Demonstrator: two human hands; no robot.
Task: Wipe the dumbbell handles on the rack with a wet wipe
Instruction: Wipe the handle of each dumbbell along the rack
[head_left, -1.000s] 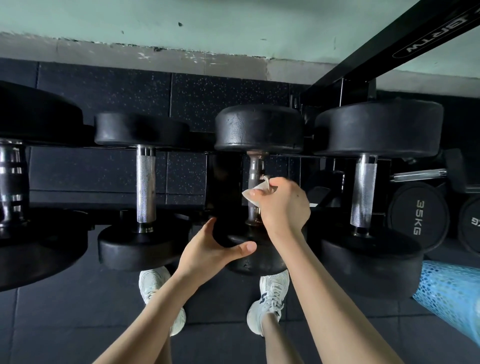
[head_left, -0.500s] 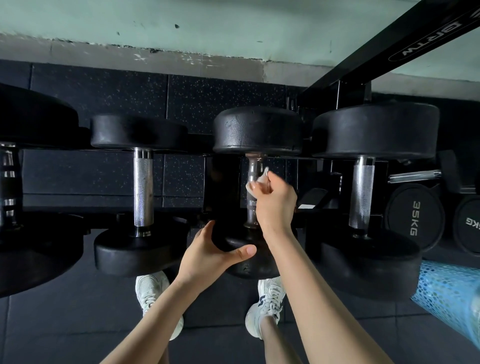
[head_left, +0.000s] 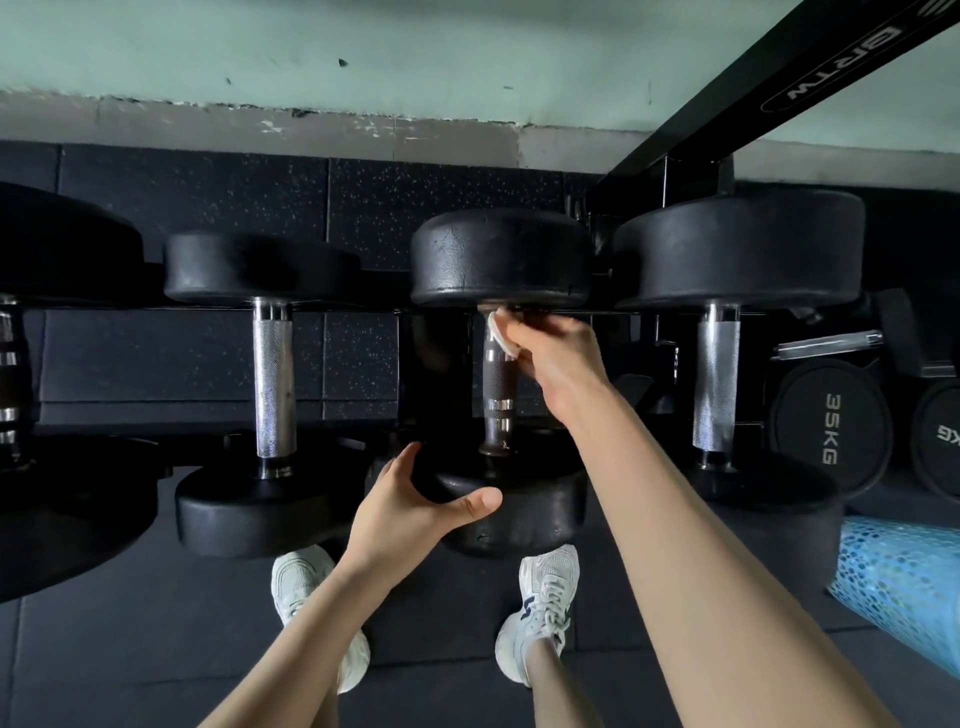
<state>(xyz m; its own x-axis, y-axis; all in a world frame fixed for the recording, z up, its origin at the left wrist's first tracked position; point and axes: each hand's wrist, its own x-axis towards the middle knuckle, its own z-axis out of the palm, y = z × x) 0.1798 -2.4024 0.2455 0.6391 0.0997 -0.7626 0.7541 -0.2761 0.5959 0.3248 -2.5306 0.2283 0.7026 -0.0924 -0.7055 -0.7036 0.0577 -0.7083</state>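
Black dumbbells lie side by side on the rack, handles pointing away from me. The middle dumbbell (head_left: 501, 260) has a dark knurled handle (head_left: 497, 387). My right hand (head_left: 558, 358) wraps a white wet wipe (head_left: 500, 332) around the far end of that handle, just under the far head. My left hand (head_left: 415, 506) cups the near head of the same dumbbell, thumb stretched across its side. A dumbbell with a bright steel handle (head_left: 271, 379) lies to the left, another steel handle (head_left: 717, 382) to the right.
A black rack beam (head_left: 779, 98) slants across the top right. Lower-tier dumbbells marked 35KG (head_left: 831, 428) sit at the right. A blue patterned roller (head_left: 904, 587) lies at the lower right. My white shoes (head_left: 540, 613) stand on the dark rubber floor below the rack.
My right hand has slid the wipe along the middle handle from its near half up to the far end. My left hand has stayed on the near head.
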